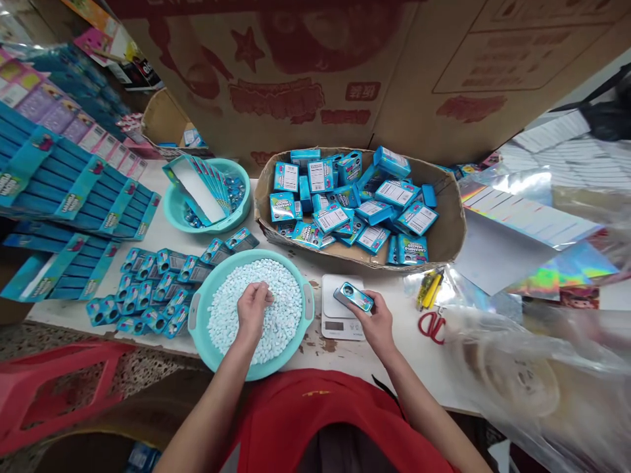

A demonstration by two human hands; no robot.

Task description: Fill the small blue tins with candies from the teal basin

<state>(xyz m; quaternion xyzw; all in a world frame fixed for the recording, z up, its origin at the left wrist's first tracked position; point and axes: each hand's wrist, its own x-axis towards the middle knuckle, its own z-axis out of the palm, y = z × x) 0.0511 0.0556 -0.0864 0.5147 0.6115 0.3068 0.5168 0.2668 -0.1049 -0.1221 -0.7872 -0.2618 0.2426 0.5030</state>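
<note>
My left hand (252, 314) is over the turquoise basin (196, 328), its fingers drawn together low above small pale-blue candies (283, 315). Whatever is in those fingers is hidden. My right hand (378, 322) grips a small blue candy box (355, 295) from its right end, with the box's round opening facing up. That box is tilted above a white kitchen scale (340, 328) and covers part of its plate; I cannot tell whether the two touch. Several similar blue boxes (167, 289) stand in rows left of the basin.
Behind the scale, a low cardboard tray (446, 249) holds many blue boxes. A second turquoise bowl (170, 213) contains flat cartons and small shiny pieces. Red scissors (431, 327) and a yellow cutter (430, 289) lie to the right, near plastic wrap (493, 355). A big carton (394, 85) walls the back.
</note>
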